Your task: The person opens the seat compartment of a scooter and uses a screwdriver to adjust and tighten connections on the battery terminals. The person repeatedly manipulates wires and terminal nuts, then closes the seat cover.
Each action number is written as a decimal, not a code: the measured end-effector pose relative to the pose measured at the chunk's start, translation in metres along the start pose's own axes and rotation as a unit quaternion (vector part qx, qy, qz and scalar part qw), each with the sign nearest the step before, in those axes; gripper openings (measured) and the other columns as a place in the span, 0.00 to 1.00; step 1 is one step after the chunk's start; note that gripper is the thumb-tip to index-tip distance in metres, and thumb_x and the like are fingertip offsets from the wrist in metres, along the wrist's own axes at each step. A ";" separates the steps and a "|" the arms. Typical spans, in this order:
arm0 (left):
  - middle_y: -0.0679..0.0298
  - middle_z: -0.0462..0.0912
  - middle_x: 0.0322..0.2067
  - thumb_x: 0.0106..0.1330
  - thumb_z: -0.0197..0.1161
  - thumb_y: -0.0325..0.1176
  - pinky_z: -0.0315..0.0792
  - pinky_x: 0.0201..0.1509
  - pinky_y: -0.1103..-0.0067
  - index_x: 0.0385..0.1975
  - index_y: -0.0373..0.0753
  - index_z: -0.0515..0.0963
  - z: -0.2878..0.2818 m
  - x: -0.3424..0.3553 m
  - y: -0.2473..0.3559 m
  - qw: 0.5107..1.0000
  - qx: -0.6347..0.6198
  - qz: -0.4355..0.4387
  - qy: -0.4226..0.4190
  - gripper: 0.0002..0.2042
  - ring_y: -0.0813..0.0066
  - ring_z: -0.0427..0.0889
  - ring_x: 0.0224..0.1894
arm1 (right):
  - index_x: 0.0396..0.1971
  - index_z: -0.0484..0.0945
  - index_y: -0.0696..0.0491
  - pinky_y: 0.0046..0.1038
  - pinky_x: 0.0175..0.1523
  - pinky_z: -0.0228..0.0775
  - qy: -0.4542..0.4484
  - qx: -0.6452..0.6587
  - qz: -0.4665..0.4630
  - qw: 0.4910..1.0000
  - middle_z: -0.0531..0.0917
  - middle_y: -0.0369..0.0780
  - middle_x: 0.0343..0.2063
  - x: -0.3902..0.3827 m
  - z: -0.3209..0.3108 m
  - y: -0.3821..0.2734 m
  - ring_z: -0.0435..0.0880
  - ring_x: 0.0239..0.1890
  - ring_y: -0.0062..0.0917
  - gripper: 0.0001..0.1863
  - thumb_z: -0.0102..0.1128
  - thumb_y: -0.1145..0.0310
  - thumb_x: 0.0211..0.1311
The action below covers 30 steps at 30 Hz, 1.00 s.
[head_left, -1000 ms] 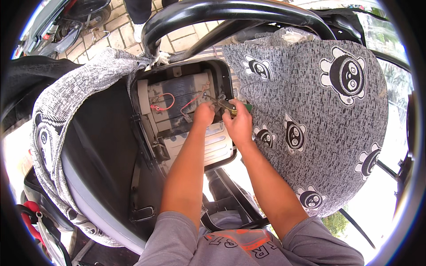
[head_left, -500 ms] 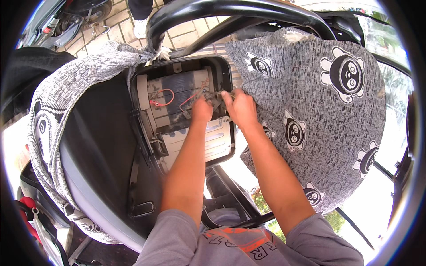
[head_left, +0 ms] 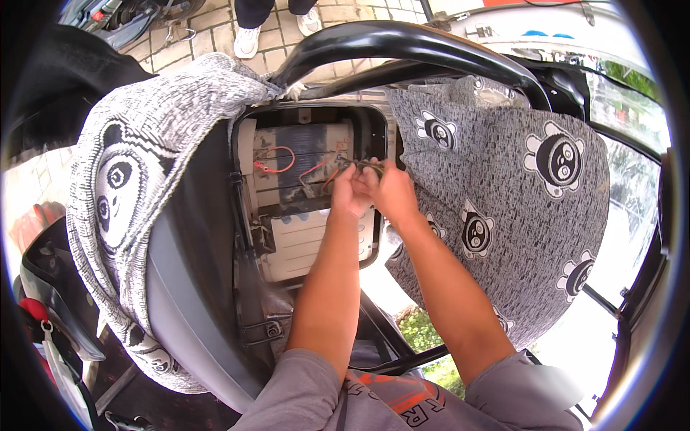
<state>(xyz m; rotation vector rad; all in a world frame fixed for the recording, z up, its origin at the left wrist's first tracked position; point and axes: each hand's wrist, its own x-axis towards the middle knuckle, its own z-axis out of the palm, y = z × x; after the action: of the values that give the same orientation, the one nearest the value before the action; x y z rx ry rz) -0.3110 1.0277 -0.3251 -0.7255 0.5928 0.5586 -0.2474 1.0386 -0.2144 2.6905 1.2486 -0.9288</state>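
Observation:
Over the right side of an opened compartment (head_left: 381, 118), my left hand (head_left: 351, 192) and my right hand (head_left: 394, 192) work close together. Both have their fingers pinched on a small bunch of dark wires (head_left: 371, 166); its ends are hidden by the fingers. In the compartment lie dusty, pale batteries (head_left: 266, 139) with a dark band across the middle. One red wire (head_left: 293, 158) loops over them, and another red wire (head_left: 310, 171) runs toward my left hand. A slotted pale metal plate (head_left: 302, 248) covers the near part.
On the left, a black seat (head_left: 187, 251) is tipped up, with a patterned grey cover (head_left: 108, 179) around it. Another patterned cover (head_left: 503, 172) drapes at right. A thick black bar (head_left: 402, 34) arches across the far side. Beyond it, a person's shoes (head_left: 246, 42) stand on paving.
My left hand has moved right, up against my right hand, its palm turned more upward. The view has shifted, and more of the other person's shoes shows.

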 end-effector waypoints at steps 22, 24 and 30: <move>0.65 0.78 0.31 0.64 0.57 0.48 0.75 0.38 0.74 0.35 0.40 0.72 -0.005 0.012 -0.005 0.998 -0.067 -0.020 -0.005 0.16 0.74 0.78 0.34 | 0.39 0.75 0.56 0.41 0.38 0.73 -0.048 -0.156 -0.072 0.984 0.76 0.49 0.35 0.013 -0.002 0.001 0.78 0.32 0.48 0.14 0.56 0.65 0.56; 0.62 0.78 0.38 0.67 0.52 0.46 0.72 0.48 0.72 0.40 0.37 0.72 -0.003 0.011 -0.003 0.998 -0.018 -0.054 -0.031 0.16 0.70 0.77 0.41 | 0.38 0.75 0.57 0.41 0.37 0.73 0.011 -0.163 -0.171 0.972 0.78 0.49 0.31 0.004 -0.002 -0.001 0.79 0.31 0.48 0.14 0.55 0.63 0.57; 0.57 0.77 0.45 0.69 0.49 0.41 0.66 0.57 0.68 0.44 0.36 0.72 -0.046 0.041 0.008 0.990 -0.064 -0.050 -0.117 0.15 0.66 0.75 0.48 | 0.37 0.73 0.58 0.43 0.39 0.72 -0.059 -0.124 -0.102 0.985 0.78 0.50 0.30 0.014 -0.005 -0.014 0.79 0.30 0.50 0.14 0.52 0.62 0.59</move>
<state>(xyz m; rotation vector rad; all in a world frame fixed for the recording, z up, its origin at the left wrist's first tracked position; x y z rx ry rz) -0.3018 1.0089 -0.3836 -0.7943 0.3026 0.5821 -0.2480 1.0593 -0.2142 2.3183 1.5213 -0.8707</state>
